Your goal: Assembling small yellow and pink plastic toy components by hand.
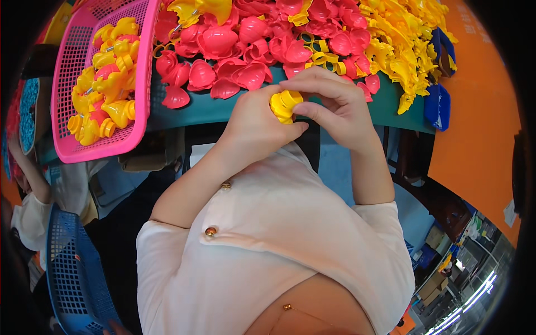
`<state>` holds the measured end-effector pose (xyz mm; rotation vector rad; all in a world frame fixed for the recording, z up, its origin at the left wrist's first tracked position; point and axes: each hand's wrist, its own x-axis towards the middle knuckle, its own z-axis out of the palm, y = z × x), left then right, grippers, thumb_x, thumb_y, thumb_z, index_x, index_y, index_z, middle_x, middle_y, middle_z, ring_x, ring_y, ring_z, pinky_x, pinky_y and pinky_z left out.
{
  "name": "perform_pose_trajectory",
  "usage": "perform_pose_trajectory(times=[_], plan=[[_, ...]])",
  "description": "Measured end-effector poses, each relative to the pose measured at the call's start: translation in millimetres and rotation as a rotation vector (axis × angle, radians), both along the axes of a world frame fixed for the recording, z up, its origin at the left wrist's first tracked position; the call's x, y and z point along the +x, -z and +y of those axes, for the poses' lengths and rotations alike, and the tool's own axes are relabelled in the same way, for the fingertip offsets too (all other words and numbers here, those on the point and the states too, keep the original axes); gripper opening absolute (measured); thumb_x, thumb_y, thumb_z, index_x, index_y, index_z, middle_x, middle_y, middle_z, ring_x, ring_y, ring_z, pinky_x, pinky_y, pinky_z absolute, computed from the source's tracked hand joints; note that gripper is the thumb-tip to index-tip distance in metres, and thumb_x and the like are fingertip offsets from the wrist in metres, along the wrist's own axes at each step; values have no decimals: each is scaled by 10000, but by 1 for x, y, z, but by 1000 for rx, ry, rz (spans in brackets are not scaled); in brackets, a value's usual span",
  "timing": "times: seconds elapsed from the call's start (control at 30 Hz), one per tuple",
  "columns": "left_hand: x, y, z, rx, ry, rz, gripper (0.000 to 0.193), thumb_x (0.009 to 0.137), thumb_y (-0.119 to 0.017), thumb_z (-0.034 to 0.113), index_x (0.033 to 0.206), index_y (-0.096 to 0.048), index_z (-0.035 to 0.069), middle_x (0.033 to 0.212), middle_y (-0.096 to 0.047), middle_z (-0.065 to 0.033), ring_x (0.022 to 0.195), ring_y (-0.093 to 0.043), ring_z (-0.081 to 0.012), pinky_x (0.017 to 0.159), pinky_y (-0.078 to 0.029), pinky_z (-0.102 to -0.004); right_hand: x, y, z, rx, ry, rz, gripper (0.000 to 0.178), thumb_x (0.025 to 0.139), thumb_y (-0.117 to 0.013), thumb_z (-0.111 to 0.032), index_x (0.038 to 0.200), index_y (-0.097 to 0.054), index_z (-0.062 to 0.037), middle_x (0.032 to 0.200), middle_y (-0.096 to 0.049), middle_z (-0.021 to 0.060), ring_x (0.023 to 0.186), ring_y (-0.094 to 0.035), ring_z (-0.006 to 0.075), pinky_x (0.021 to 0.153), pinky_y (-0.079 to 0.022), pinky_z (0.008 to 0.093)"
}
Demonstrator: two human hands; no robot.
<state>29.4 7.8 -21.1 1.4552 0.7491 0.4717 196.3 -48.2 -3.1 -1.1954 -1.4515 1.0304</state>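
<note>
My left hand [258,114] is closed round a yellow plastic toy part [283,106], whose ringed end sticks out between thumb and fingers. On its other side, my right hand [334,106] has its thumb and fingertips pressed to the ringed end. Most of the part is hidden inside the left palm. Both hands are in front of my body, at the near edge of a green table [192,111]. Just beyond them lies a heap of glossy red plastic shells [220,42], with several yellow ring pieces [324,58] among them.
A pink basket [146,84] at the left holds several yellow-and-red toys [114,78]. Thin yellow parts [399,44] are heaped at the right, beside blue bins [437,107] and an orange surface [474,111]. A blue basket [70,262] stands lower left, near another person's arm [32,173].
</note>
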Motion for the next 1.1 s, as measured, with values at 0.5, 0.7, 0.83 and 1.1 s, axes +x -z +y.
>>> perform_pose_trajectory(times=[0.5,0.7,0.83,1.1], plan=[[-7,-18,3,20,33,43,249,642,-710,105,839,-607,-7,729,-641,-132,651,-630,-264,622,-493,-324,-14,6,-5,158,82,309,356,751,-699,-6,1087,-601,58,1008,-591,151,957,-577,247,837,-477,341],[-7,-20,-1,73,35,47,236,652,-697,103,838,-605,-9,708,-635,-139,645,-629,-282,610,-491,-328,-13,12,-8,125,76,320,354,733,-704,-4,1062,-594,70,1050,-583,169,1006,-571,262,873,-465,362],[-8,-24,-1,97,15,38,222,657,-690,101,833,-605,-6,702,-634,-139,648,-631,-290,611,-493,-334,-11,1,-8,79,81,318,394,693,-712,54,1062,-579,83,1063,-581,167,975,-590,246,862,-480,339],[-11,-21,-3,292,-5,87,219,641,-694,104,822,-617,9,727,-629,-153,683,-623,-330,627,-494,-377,-10,-27,-5,154,40,-214,341,648,-747,56,969,-633,57,936,-639,132,879,-634,223,782,-511,297]])
